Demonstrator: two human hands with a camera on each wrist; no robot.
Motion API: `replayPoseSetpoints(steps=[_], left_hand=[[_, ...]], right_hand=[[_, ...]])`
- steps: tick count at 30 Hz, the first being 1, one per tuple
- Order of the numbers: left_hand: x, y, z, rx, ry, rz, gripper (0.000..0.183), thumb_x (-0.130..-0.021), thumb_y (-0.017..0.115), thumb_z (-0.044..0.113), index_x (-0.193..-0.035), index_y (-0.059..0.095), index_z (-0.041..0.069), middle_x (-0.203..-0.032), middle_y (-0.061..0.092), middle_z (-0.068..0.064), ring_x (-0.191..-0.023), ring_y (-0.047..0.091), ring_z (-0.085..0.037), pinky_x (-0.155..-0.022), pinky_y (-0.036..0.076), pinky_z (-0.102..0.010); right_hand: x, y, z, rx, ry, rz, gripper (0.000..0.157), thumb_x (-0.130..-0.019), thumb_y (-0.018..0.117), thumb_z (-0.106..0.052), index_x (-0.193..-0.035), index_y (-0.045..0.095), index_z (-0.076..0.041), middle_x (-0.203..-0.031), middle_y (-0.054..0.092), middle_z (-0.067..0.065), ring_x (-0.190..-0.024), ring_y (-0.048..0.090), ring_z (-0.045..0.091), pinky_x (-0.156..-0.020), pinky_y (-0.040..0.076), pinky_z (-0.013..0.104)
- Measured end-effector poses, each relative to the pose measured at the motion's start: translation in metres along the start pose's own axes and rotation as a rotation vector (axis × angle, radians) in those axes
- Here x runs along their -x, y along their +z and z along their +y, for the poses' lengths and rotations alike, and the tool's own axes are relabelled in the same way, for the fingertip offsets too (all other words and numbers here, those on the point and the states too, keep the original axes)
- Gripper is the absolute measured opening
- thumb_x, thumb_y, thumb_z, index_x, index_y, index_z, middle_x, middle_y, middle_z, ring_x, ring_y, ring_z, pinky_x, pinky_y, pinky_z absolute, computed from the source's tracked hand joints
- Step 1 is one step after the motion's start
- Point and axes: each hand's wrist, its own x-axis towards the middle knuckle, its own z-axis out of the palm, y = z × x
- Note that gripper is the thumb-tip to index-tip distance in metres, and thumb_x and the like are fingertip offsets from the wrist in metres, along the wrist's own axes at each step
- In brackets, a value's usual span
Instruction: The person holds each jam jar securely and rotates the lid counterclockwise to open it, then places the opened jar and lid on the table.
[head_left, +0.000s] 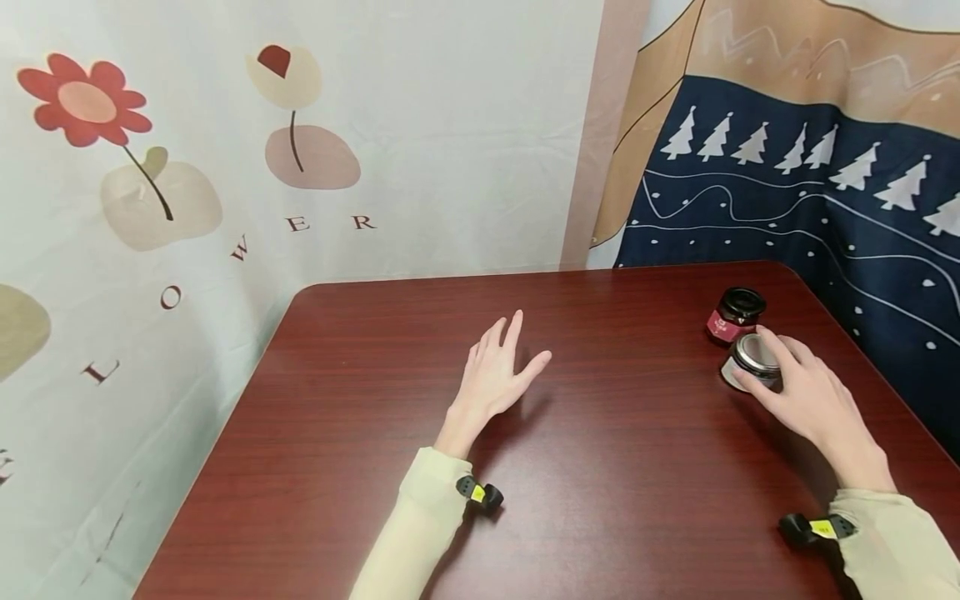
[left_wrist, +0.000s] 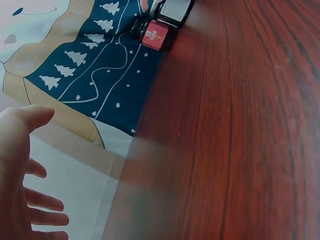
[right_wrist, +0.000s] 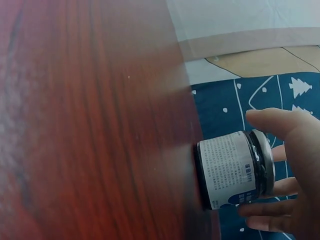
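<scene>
A glass jar with a silver lid and a white printed label (right_wrist: 227, 167) stands upright near the right side of the table. My right hand (head_left: 817, 400) spreads around its lid, the thumb on the near side and the fingers on the far side. In the right wrist view a small gap shows between thumb and jar; finger contact on the far side is hard to tell. Just behind stands a dark jar with a black lid and red label (head_left: 738, 315). My left hand (head_left: 491, 371) hovers over the middle of the table, fingers extended, holding nothing.
The reddish-brown wooden table (head_left: 337, 500) has its right edge close beyond the two jars. Behind it hangs a pale cloth with flower prints (head_left: 450, 125); a navy cloth with white trees (head_left: 750, 200) hangs at the right.
</scene>
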Motion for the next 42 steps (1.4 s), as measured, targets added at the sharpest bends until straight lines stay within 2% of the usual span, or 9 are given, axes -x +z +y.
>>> replayPoseSetpoints(steps=[9, 18, 26, 34, 42], left_hand=[[-0.005, 0.008, 0.007, 0.045, -0.013, -0.023, 0.085, -0.096, 0.045, 0.068, -0.162, 0.022, 0.020, -0.158, 0.034, -0.015, -0.140, 0.040, -0.037, -0.113, 0.030, -0.056], [-0.010, 0.015, 0.011, 0.082, -0.012, -0.043, 0.085, -0.096, 0.045, 0.067, -0.162, 0.022, 0.018, -0.157, 0.035, -0.015, -0.138, 0.041, -0.035, -0.114, 0.031, -0.051], [-0.014, 0.021, 0.015, 0.123, 0.000, -0.056, 0.085, -0.096, 0.047, 0.065, -0.161, 0.025, 0.015, -0.156, 0.036, -0.016, -0.138, 0.041, -0.036, -0.112, 0.034, -0.052], [-0.018, 0.027, 0.021, 0.158, -0.005, -0.090, 0.084, -0.097, 0.047, 0.065, -0.162, 0.023, 0.019, -0.157, 0.035, -0.014, -0.140, 0.040, -0.035, -0.112, 0.035, -0.052], [-0.021, 0.035, 0.028, 0.168, 0.023, -0.100, 0.083, -0.097, 0.050, 0.062, -0.160, 0.026, 0.014, -0.155, 0.038, -0.015, -0.138, 0.042, -0.035, -0.111, 0.037, -0.051]], right_hand=[[-0.004, 0.004, 0.005, -0.054, 0.010, 0.021, 0.080, -0.096, 0.064, -0.044, -0.154, 0.029, -0.001, -0.138, 0.037, 0.038, -0.121, 0.038, 0.055, -0.092, 0.034, 0.077], [-0.008, 0.006, 0.008, -0.062, 0.043, 0.025, 0.079, -0.098, 0.061, -0.044, -0.148, 0.030, 0.010, -0.133, 0.033, 0.041, -0.112, 0.040, 0.055, -0.090, 0.037, 0.076], [-0.009, 0.006, 0.006, -0.074, 0.043, 0.016, 0.077, -0.098, 0.060, -0.044, -0.147, 0.033, 0.010, -0.132, 0.034, 0.040, -0.110, 0.042, 0.055, -0.088, 0.038, 0.075], [-0.010, 0.006, 0.004, -0.085, 0.028, 0.028, 0.072, -0.098, 0.061, -0.042, -0.144, 0.037, 0.008, -0.128, 0.037, 0.038, -0.107, 0.043, 0.052, -0.086, 0.040, 0.072], [-0.013, 0.008, 0.001, -0.092, 0.023, 0.015, 0.074, -0.097, 0.063, -0.044, -0.144, 0.039, 0.007, -0.127, 0.039, 0.037, -0.106, 0.045, 0.051, -0.086, 0.042, 0.071]])
